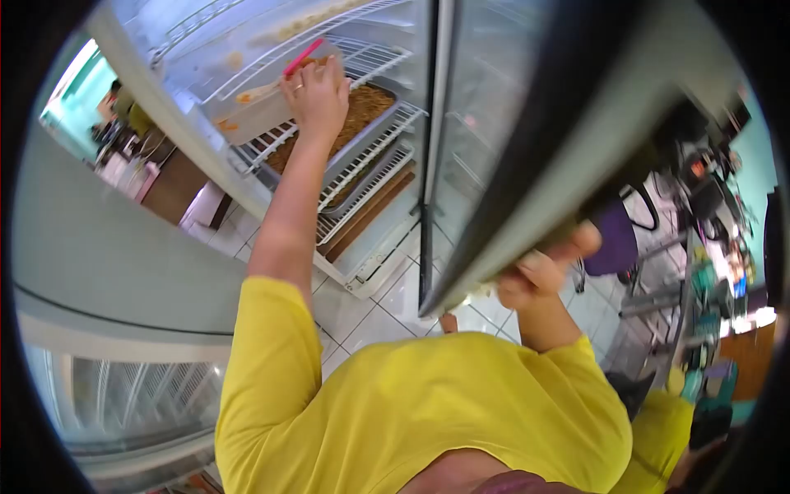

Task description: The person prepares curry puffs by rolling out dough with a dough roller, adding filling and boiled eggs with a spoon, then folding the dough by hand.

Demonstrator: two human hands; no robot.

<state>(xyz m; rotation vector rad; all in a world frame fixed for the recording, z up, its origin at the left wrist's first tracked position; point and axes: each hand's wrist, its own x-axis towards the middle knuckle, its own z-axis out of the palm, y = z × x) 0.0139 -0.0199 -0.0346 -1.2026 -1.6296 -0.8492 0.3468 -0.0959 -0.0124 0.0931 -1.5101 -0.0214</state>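
My left hand [317, 99] reaches into an open upright fridge, its fingers closed on a clear plastic container [267, 111]. Orange bits of food cling inside the container, and a bright pink strip [303, 57] runs along its upper edge. Below it, a metal tray [388, 111] of brown crumbly food rests on a white wire shelf [395, 132]. To the right, my right hand [543, 272] is wrapped round the edge of the fridge door [502, 206], which is swung open and blurred close to me.
Lower wire shelves [387, 177] hold another tray and something brown. White floor tiles [370, 325] lie under me. A grey-white appliance [107, 247] stands at left. Behind the door are a purple chair [613, 239] and a cluttered table. Another person [132, 111] is far left.
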